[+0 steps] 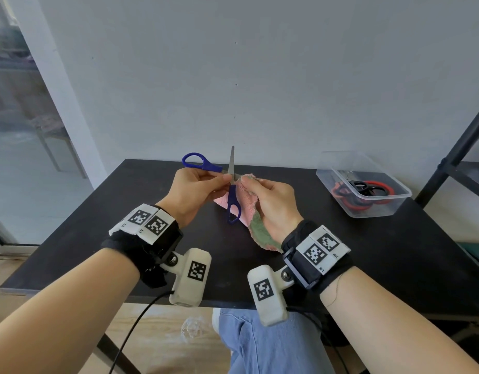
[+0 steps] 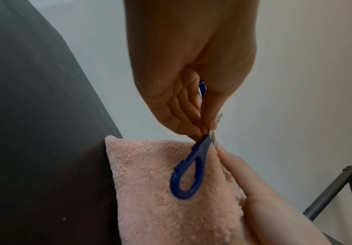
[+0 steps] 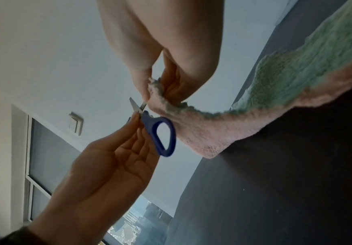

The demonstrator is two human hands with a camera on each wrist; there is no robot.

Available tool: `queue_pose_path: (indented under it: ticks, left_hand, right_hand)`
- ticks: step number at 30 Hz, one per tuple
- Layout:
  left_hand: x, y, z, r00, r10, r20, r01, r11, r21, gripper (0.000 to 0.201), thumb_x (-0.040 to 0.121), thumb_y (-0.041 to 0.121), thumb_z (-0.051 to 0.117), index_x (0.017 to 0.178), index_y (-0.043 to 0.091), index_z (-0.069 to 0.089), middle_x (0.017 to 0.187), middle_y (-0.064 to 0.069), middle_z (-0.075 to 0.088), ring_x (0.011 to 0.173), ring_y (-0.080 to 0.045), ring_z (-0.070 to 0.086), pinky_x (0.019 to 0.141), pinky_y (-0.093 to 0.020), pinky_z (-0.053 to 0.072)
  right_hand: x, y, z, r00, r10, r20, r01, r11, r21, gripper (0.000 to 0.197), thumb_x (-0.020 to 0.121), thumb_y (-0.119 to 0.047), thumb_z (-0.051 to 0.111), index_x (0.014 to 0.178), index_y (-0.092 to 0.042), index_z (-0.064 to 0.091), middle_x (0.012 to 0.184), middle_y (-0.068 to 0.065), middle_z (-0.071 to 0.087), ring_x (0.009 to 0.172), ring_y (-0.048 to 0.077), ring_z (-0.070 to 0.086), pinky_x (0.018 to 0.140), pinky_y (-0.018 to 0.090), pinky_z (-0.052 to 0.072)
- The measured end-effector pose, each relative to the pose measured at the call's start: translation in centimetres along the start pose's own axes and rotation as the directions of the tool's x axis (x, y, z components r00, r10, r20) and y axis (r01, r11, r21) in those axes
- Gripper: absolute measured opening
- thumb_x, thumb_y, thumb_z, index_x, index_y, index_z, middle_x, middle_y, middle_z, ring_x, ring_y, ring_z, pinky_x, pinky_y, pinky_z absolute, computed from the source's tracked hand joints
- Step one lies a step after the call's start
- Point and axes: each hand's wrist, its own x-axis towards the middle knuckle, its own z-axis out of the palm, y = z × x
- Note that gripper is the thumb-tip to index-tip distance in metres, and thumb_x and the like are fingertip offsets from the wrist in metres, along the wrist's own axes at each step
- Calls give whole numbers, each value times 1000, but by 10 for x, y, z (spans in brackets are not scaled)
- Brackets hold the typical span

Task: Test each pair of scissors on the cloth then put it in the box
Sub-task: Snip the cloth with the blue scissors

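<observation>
Blue-handled scissors [image 1: 232,197] are spread wide open above the black table [image 1: 341,265], one blade pointing up. My left hand [image 1: 225,182] pinches them near the pivot; the loops are free of fingers. In the left wrist view the left hand [image 2: 206,127] grips just above a loop of the scissors [image 2: 200,154]. My right hand [image 1: 246,182] pinches the top edge of a fluffy pink and green cloth [image 1: 247,205], which hangs down to the table. The right wrist view shows my right hand [image 3: 156,89] on the cloth [image 3: 212,126] edge, right beside the scissors [image 3: 149,122] blades.
A clear plastic box [image 1: 365,209] stands at the table's right rear, holding red-handled and black-handled scissors [image 1: 367,188]. A black metal rack [image 1: 454,155] stands to the right of the table. The wall runs behind the table, with a glass door at the left.
</observation>
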Motion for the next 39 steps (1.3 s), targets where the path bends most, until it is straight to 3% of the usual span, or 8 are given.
queue_pose_path:
  ticks: [7, 12, 16, 24, 27, 30, 33, 39]
  left_hand:
    - [-1, 1, 0, 1000, -9, 17, 9, 999, 32, 8, 85, 1, 65, 91, -4, 66, 98, -20, 68, 84, -24, 65, 77, -27, 57]
    - [-2, 4, -2, 999, -15, 40, 14, 999, 36, 4, 85, -1, 64, 83, 0, 67, 90, -16, 68, 83, -24, 65, 83, -34, 56]
    - [-3, 5, -1, 999, -27, 40, 25, 999, 38, 3, 84, -1, 64, 83, -1, 66, 88, -16, 68, 83, -24, 66, 84, -36, 56]
    - [-2, 5, -6, 999, -50, 21, 49, 998, 48, 1, 84, -1, 65, 83, -1, 66, 78, -8, 71, 72, -16, 69, 72, -26, 59]
    - [-2, 5, -7, 998, -57, 36, 55, 997, 62, 3, 84, 0, 66, 85, -2, 67, 81, -11, 71, 75, -18, 69, 74, -27, 59]
    - [-1, 7, -7, 997, -57, 50, 52, 994, 94, 2, 83, 1, 67, 84, -1, 68, 86, -13, 71, 77, -18, 69, 76, -27, 59]
    - [-1, 8, -7, 997, -62, 52, 56, 992, 110, 2, 83, 1, 67, 84, -1, 68, 88, -13, 71, 76, -17, 69, 73, -25, 59]
    - [-1, 10, -3, 997, -59, 54, 56, 997, 55, 3, 85, -1, 64, 82, -1, 66, 80, -10, 70, 70, -14, 69, 70, -23, 58]
  right_hand:
    - [5, 0, -10, 999, -40, -22, 35, 981, -191, 12, 84, -11, 69, 77, -2, 72, 68, 8, 72, 63, 17, 69, 56, 23, 54]
    - [11, 2, -16, 998, -49, -26, 40, 960, -278, 11, 80, -19, 74, 74, -9, 75, 79, 10, 73, 80, 22, 70, 79, 35, 56]
    - [13, 4, -18, 998, -51, -35, 39, 953, -300, 10, 78, -20, 75, 75, -11, 76, 88, 13, 73, 94, 28, 69, 88, 41, 54]
    - [13, 4, -23, 999, -42, -13, 35, 935, -352, 8, 80, -20, 73, 76, -12, 75, 91, 14, 70, 92, 25, 65, 85, 39, 52]
    - [15, 4, -25, 998, -60, 3, 56, 922, -383, 7, 79, -19, 74, 74, -14, 75, 92, 16, 70, 92, 26, 65, 87, 42, 52]
    - [16, 1, -29, 995, -96, 40, 103, 891, -441, 9, 80, -16, 73, 71, -16, 74, 84, 7, 70, 83, 18, 63, 82, 36, 53]
    - [15, -2, -30, 991, -112, 73, 133, 870, -474, 7, 81, -13, 71, 78, -8, 74, 80, -1, 70, 80, 15, 62, 76, 29, 51]
    - [17, -1, -26, 993, -112, 21, 112, 921, -374, 6, 83, -12, 70, 78, -12, 75, 87, 4, 70, 87, 16, 63, 84, 32, 51]
